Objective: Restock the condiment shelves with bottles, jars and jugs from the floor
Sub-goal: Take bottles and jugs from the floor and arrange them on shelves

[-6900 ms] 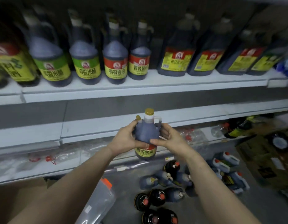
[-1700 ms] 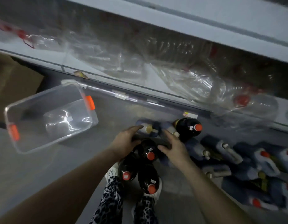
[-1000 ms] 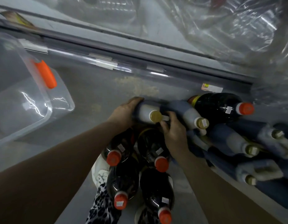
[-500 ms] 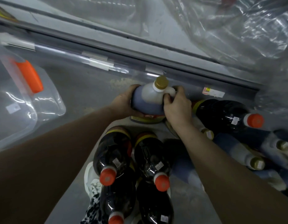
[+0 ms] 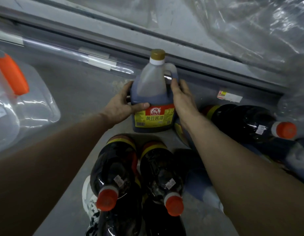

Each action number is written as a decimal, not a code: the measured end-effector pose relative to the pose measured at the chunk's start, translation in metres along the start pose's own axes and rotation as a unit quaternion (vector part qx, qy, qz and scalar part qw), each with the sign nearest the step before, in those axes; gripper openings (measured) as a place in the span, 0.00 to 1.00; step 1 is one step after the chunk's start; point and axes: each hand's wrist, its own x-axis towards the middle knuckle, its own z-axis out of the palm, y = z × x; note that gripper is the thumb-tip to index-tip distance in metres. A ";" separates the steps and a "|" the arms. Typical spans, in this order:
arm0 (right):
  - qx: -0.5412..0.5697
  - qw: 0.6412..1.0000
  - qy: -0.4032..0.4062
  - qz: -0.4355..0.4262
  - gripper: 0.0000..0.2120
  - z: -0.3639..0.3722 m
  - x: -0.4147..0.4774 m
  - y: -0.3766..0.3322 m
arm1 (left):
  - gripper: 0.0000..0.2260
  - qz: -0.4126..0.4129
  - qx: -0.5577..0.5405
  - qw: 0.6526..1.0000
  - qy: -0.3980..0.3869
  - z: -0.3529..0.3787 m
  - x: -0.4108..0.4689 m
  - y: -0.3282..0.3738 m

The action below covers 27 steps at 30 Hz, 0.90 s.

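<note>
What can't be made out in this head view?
Fingertips of the right hand: hidden behind the gold-capped dark soy sauce jug; grip unclear.
Far side of the clear plastic bin with orange latch: cut off by left edge.
Label of the dark orange-capped bottle lying at right: unreadable, partly behind the forearm.
Shelf contents: blurred behind crinkled clear plastic wrap.

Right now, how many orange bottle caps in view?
3. Left cap and middle cap sit side by side at bottom centre, below the held jug; right cap is near the right edge. More may be hidden off frame.
</note>
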 end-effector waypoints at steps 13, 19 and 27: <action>0.097 0.992 -0.075 -0.021 0.18 -0.025 -0.097 -0.059 | 0.34 -0.009 -0.086 0.995 0.045 -0.013 -0.108 0.085; 0.080 0.986 -0.145 -0.027 0.37 -0.071 -0.179 -0.111 | 0.20 -0.004 -0.128 0.990 0.050 -0.007 -0.177 0.154; 0.069 0.988 -0.125 -0.050 0.50 -0.124 -0.286 -0.182 | 0.17 0.031 -0.107 0.993 0.040 0.000 -0.277 0.245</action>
